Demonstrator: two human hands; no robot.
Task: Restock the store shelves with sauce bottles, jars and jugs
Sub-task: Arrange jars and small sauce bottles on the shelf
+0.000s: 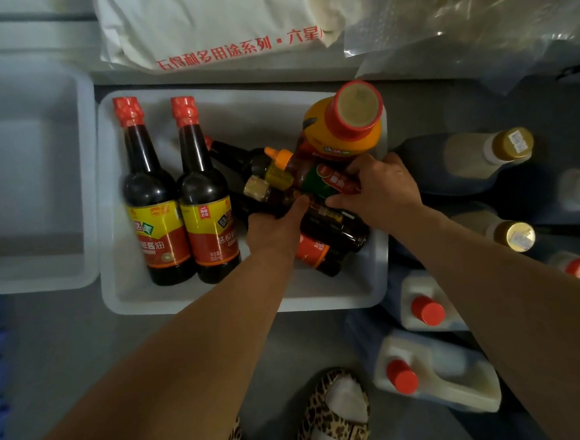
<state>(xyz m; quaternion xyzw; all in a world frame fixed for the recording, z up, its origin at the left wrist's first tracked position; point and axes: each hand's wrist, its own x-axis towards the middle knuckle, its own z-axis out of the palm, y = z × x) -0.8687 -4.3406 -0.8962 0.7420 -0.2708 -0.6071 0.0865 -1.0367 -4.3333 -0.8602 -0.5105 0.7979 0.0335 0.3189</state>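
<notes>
White tray (372, 282): it is lying on the grey floor in the middle of the frame, and it is holding the sauce bottles.
Two soy sauce bottles (159, 208): they are lying side by side in the left part of the tray, red caps pointing to the top of the frame, yellow and red labels facing up.
Bottle pile (334, 232): dark bottles are lying across each other in the right part of the tray; a small bottle with an orange nozzle (279, 158) is lying on top.
Big orange bottle (344, 126): it is standing at the upper right corner of the tray, its red cap facing the camera.
Left hand (275, 229): it is reaching into the pile, the thumb pressing on a dark bottle; the fingers are hidden under the bottles, so I cannot tell the grip.
Right hand (379, 193): it is gripping a bottle with a green and red label (327, 183), fingers curling round it.
Jugs with red caps (433, 378): they are standing on the floor at the lower right of the frame, beside the tray.
Gold-capped bottles (513, 144): they are standing at the right edge.
White sack with red print (220, 28): it is lying at the top of the frame.
Second white tray (87, 186): it is sitting at the left edge.
</notes>
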